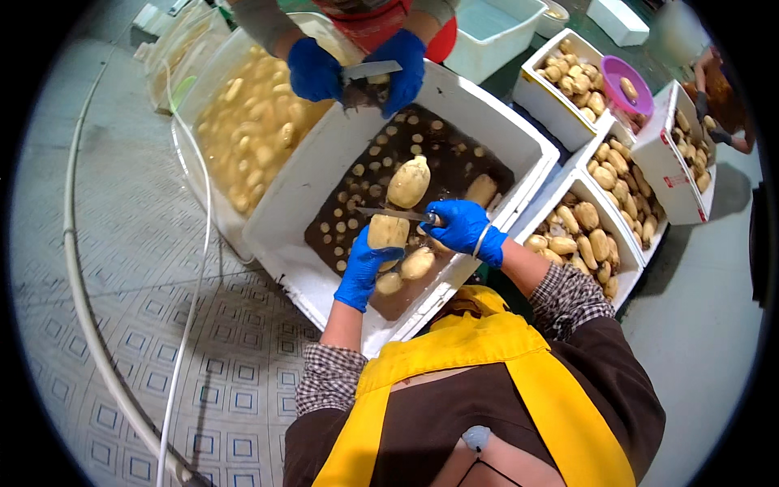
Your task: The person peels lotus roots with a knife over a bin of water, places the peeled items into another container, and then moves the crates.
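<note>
My left hand [361, 272], in a blue glove, grips a pale lotus root segment [388, 231] from below. My right hand [464, 227], gloved too, is closed round the handle of a knife [398, 213]. Its blade lies level across the upper end of the held segment; whether it cuts in cannot be made out. Both hands are over a white foam box [280, 215] with dark water and many small round cut pieces. Just past the blade is a larger lotus root [409, 181]. Closer to me lie smaller segments [418, 263], beside my left hand.
Across the box, a co-worker's blue-gloved hands [316, 71] hold a knife [373, 70] and a dark piece. A clear tub [185, 162] of roots in cloudy water stands left. White boxes [641, 247] of lotus roots and a purple basin [637, 101] are right. A hose [73, 243] crosses the floor.
</note>
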A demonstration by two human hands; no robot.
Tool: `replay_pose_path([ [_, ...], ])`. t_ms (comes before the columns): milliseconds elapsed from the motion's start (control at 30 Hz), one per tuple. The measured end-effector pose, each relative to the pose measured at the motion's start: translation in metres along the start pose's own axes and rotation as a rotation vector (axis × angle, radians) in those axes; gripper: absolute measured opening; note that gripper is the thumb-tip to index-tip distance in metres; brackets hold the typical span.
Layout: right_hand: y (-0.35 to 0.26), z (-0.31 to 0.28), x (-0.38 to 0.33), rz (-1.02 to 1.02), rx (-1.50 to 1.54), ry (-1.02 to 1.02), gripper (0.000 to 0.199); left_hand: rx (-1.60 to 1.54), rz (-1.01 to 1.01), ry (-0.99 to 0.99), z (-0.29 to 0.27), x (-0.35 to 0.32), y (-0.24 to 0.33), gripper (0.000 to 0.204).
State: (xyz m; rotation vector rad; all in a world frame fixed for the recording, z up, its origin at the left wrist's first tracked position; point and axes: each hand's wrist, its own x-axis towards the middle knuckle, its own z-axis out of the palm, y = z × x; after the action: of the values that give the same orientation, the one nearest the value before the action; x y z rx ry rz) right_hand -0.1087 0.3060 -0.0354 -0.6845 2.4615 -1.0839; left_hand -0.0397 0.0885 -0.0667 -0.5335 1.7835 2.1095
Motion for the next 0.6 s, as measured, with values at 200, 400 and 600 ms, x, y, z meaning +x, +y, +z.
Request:
replay_pose_path([
  [200,-0.019,0.017,0.01,0.047,-0.05,-0.159,0.024,0.061,0.108,0.124,0.006,-0.044,0.016,0.055],
  [400,-0.021,0.031,0.025,0.1,-0.166,-0.235,0.025,0.145,0.234,0.21,-0.002,-0.046,-0.003,0.051],
  [600,0.012,0.074,0.041,0.138,-0.261,-0.343,0.025,0.403,0.286,0.419,-0.002,-0.047,-0.029,0.052],
])
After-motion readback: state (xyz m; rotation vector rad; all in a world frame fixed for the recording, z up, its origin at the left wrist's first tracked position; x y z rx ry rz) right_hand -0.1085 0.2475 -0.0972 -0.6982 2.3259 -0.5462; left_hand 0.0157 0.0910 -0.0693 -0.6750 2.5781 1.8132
